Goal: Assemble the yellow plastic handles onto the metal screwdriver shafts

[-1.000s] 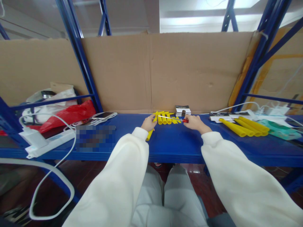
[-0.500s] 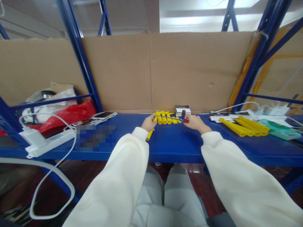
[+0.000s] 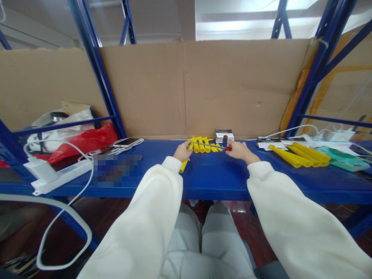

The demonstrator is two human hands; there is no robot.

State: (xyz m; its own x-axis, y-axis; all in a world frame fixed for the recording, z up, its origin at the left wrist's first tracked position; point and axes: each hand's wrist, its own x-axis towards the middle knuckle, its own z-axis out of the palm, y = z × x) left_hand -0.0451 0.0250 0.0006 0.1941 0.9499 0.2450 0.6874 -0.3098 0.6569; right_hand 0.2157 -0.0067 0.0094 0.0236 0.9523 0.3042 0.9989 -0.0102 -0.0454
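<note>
My left hand (image 3: 182, 151) is closed around a yellow tapered tube (image 3: 183, 166), whose lower end sticks out below the palm. In my right hand (image 3: 238, 150) is the red handle of a screwdriver (image 3: 228, 148). Its thin metal shaft reaches left across to the upper part of the tube by my left fingers; whether the tip touches it I cannot tell. Between the hands, several yellow tubes (image 3: 202, 147) lie side by side on the blue tabletop (image 3: 215, 174), with small yellow pieces (image 3: 215, 147) to their right.
Behind my right hand stands a stack of printed cards (image 3: 224, 136). More yellow tubes (image 3: 299, 155) lie at the right beside a green packet (image 3: 343, 158). A phone (image 3: 128, 142), cables and a power strip (image 3: 62, 176) occupy the left. Cardboard (image 3: 232, 85) walls off the back.
</note>
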